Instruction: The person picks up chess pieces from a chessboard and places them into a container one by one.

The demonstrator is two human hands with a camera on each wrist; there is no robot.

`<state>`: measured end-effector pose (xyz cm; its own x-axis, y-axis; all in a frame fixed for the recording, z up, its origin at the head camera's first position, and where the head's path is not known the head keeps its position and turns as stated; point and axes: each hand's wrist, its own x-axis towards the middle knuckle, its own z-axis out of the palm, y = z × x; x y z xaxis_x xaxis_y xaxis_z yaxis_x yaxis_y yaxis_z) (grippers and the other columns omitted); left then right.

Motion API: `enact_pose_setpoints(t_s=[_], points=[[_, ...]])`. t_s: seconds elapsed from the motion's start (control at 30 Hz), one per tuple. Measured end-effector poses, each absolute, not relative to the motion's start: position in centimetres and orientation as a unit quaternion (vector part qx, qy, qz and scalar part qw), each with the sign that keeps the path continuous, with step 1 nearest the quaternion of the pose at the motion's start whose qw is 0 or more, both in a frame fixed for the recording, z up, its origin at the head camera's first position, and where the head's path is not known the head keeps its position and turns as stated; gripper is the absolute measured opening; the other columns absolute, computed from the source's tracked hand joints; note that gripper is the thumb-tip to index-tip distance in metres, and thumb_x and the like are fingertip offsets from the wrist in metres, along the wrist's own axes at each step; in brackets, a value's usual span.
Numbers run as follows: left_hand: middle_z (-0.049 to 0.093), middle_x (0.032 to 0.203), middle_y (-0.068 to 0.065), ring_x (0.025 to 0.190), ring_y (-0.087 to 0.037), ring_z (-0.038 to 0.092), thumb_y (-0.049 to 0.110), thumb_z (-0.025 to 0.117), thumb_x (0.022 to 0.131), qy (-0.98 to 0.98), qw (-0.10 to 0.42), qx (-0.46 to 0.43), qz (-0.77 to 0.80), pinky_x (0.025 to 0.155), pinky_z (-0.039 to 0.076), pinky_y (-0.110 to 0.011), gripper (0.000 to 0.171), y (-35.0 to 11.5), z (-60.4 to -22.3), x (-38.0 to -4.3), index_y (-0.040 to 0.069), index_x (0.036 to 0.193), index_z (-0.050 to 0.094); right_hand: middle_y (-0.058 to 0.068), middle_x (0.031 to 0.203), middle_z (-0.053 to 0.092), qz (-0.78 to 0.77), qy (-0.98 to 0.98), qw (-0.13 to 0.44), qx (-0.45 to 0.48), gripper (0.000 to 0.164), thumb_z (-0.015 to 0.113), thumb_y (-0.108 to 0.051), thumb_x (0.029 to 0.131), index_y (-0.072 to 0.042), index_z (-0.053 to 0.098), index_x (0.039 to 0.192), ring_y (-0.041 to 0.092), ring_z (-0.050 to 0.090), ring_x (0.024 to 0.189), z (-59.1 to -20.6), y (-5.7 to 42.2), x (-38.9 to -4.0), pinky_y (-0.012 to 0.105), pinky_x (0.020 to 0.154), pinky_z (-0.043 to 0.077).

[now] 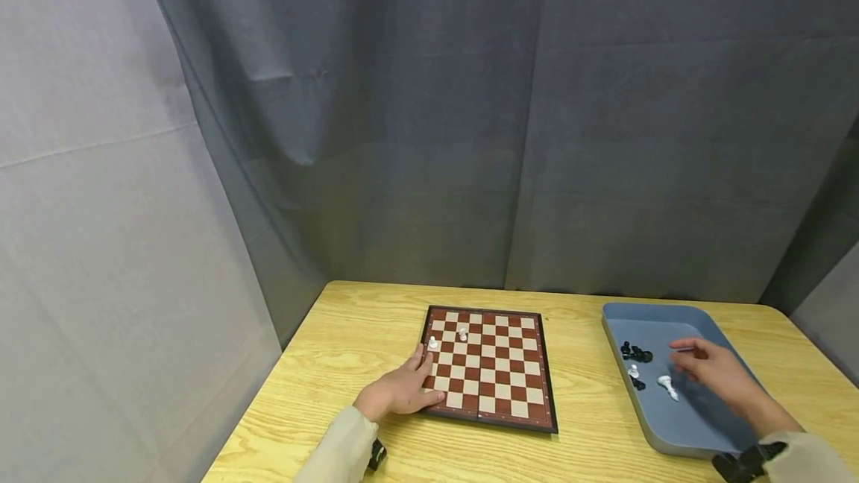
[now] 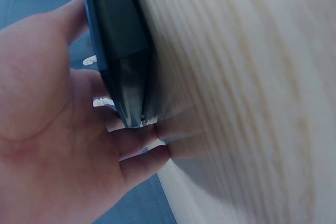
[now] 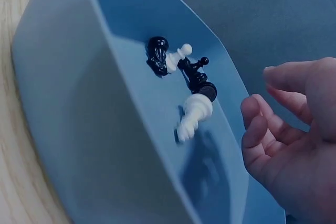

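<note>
My left hand (image 1: 406,384) rests at the left edge and near corner of a checkered chessboard (image 1: 506,364), its thumb on the board and its fingers extended along the edge. Two small white chess pieces stand on the board: a white pawn (image 1: 432,343) near the fingertips and another white piece (image 1: 463,335) farther in. Over a blue-grey tray (image 1: 681,313) hovers my right hand (image 1: 718,375), fingers loosely bent and holding nothing. Closest to it lies a larger white chess piece (image 3: 195,115) on its side. A white pawn (image 3: 179,57) and several black pieces (image 3: 157,56) lie beyond.
The wooden table (image 1: 584,393) carries the board at the middle and the tray on the right, with bare wood between them. Grey curtains (image 1: 429,133) hang behind the table and along its left side. The tray's raised wall (image 3: 136,98) surrounds the loose pieces.
</note>
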<state>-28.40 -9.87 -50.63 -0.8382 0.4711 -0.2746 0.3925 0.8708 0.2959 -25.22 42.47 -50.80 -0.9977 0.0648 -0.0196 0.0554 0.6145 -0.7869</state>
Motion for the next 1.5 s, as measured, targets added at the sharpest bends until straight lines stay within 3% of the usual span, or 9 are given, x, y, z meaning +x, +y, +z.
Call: enact_pose_setpoints(t_s=[0.4, 0.7, 0.9, 1.1, 1.27, 1.5], points=[[-0.001, 0.158, -0.012, 0.142, -0.026, 0.017, 0.059, 0.043, 0.093, 0.954, 0.167, 0.223, 0.108, 0.101, 0.038, -0.039, 0.083, -10.0, -51.1, -28.7, 0.009, 0.153, 0.015, 0.021, 0.109, 0.057, 0.429, -0.903, -0.005, 0.013, 0.055, 0.049, -0.037, 0.099, 0.009, 0.045, 0.128, 0.029, 0.057, 0.091, -48.8, 38.7, -26.0, 0.04, 0.072, 0.049], [0.0, 0.158, -0.013, 0.142, -0.026, 0.016, 0.059, 0.043, 0.094, 0.953, 0.171, 0.227, 0.106, 0.101, 0.038, -0.04, 0.082, -10.0, -51.1, -28.7, 0.009, 0.153, 0.016, 0.012, 0.101, 0.058, 0.447, -0.891, 0.031, 0.071, 0.037, 0.052, -0.026, 0.099, 0.002, 0.052, 0.122, 0.018, 0.055, 0.081, -48.1, 33.7, -27.1, 0.034, 0.067, 0.047], [0.0, 0.158, -0.011, 0.142, -0.025, 0.015, 0.059, 0.043, 0.094, 0.954, 0.169, 0.227, 0.104, 0.1, 0.038, -0.04, 0.082, -9.8, -50.9, -28.6, 0.009, 0.153, 0.016, 0.008, 0.096, 0.058, 0.464, -0.88, 0.032, 0.099, 0.029, 0.055, -0.021, 0.098, 0.001, 0.055, 0.117, 0.022, 0.055, 0.082, -48.4, 30.4, -28.4, 0.035, 0.067, 0.047], [0.0, 0.158, -0.012, 0.142, -0.025, 0.016, 0.059, 0.043, 0.094, 0.954, 0.167, 0.225, 0.103, 0.099, 0.04, -0.039, 0.082, -9.7, -50.7, -28.6, 0.009, 0.153, 0.016, 0.015, 0.097, 0.059, 0.496, -0.861, -0.004, 0.109, 0.03, 0.056, -0.015, 0.097, 0.005, 0.053, 0.118, 0.032, 0.055, 0.087, -48.3, 26.8, -29.6, 0.04, 0.07, 0.047], [0.0, 0.158, -0.013, 0.142, -0.026, 0.016, 0.059, 0.042, 0.094, 0.955, 0.161, 0.229, 0.098, 0.098, 0.041, -0.039, 0.082, -9.7, -50.6, -28.7, 0.008, 0.153, 0.016, 0.015, 0.099, 0.061, 0.512, -0.851, -0.019, 0.112, 0.029, 0.057, -0.01, 0.095, 0.008, 0.053, 0.118, 0.03, 0.058, 0.088, -48.8, 23.9, -30.7, 0.044, 0.073, 0.048], [0.001, 0.158, -0.013, 0.142, -0.025, 0.017, 0.06, 0.042, 0.094, 0.954, 0.163, 0.231, 0.095, 0.097, 0.042, -0.038, 0.082, -9.5, -50.8, -28.6, 0.008, 0.153, 0.017, 0.013, 0.096, 0.06, 0.529, -0.841, -0.038, 0.112, 0.028, 0.057, -0.006, 0.094, 0.009, 0.054, 0.117, 0.032, 0.058, 0.085, -49.9, 20.6, -31.5, 0.042, 0.069, 0.049]])
